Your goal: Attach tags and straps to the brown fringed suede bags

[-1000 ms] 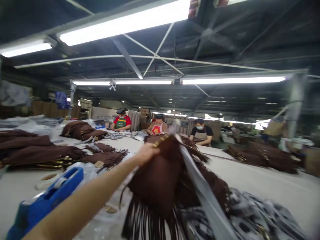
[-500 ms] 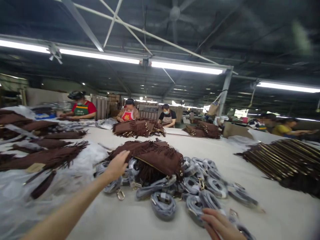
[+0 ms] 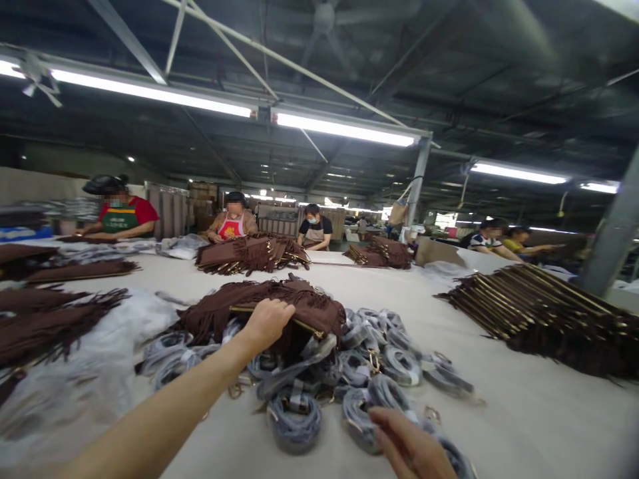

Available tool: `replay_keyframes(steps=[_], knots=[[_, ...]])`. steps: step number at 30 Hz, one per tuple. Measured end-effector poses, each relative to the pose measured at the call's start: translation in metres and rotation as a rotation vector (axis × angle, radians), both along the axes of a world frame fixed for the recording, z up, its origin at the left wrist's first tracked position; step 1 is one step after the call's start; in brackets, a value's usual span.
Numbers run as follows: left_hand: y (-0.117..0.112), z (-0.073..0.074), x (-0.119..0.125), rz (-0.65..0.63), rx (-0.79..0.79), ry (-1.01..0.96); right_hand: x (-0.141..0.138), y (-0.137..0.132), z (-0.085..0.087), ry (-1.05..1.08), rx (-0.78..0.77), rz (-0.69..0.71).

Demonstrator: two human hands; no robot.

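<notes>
My left hand (image 3: 269, 322) is closed on the zipped edge of a brown fringed pouch (image 3: 319, 309), which lies on top of a small pile of similar pouches. Gold-coloured zip teeth and a zip pull show along that edge. Under and around the pile lie several coiled straps (image 3: 399, 366) in clear plastic, some with gold metal clasps. At the lower right my right hand (image 3: 412, 442) is open, fingers loosely stretched. Its fingertips are beside a wrapped coiled strap (image 3: 357, 419); whether they touch it I cannot tell.
A big neat stack of brown zipped pouches (image 3: 529, 313) stands on the right of the white table (image 3: 544, 426). More fringed pouches (image 3: 249, 256) are piled at the back. Crumpled plastic (image 3: 94, 366) and loose pouches (image 3: 44, 326) cover the left. Several co-workers sit beyond the table.
My left hand has moved right along the pouch pile and now grips the top pouch's zipped edge, which is raised. The view has turned right. My right hand stays by the coiled straps.
</notes>
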State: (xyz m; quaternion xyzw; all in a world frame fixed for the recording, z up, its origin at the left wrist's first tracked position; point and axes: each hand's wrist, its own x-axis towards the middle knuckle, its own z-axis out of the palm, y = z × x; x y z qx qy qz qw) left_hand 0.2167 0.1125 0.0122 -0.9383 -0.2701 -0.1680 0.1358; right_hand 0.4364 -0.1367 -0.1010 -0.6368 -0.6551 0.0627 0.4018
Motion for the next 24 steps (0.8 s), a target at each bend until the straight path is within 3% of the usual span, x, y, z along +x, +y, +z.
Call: replay_keyframes(steps=[2, 6, 10, 12, 15, 17, 19, 22, 24], knots=[[-0.009, 0.005, 0.0, -0.045, 0.013, 0.042, -0.003, 0.015, 0.01, 0.179, -0.023, -0.066], [-0.023, 0.002, 0.003, -0.097, 0.023, 0.089, -0.027, 0.063, 0.027, 0.635, -0.049, -0.135], [-0.028, 0.004, 0.0, -0.083, 0.035, 0.092, -0.055, 0.107, 0.044, 0.942, -0.011, -0.093], [-0.033, 0.01, -0.005, -0.072, 0.038, 0.092, -0.064, 0.115, 0.054, 0.973, 0.014, -0.047], [-0.056, 0.012, -0.016, -0.056, 0.041, 0.081, -0.069, 0.102, 0.072, 0.984, 0.061, 0.033], [-0.084, 0.002, -0.024, -0.035, 0.026, 0.033, -0.072, 0.081, 0.08, 0.992, 0.066, 0.095], [-0.118, -0.02, -0.029, -0.008, -0.029, -0.092, -0.076, 0.057, 0.081, 1.008, 0.029, 0.126], [-0.166, -0.06, -0.029, -0.018, -0.155, -0.302, -0.085, 0.028, 0.065, 1.079, -0.121, 0.111], [-0.188, -0.078, -0.023, -0.013, -0.248, -0.344, -0.09, 0.016, 0.051, 1.106, -0.192, 0.084]])
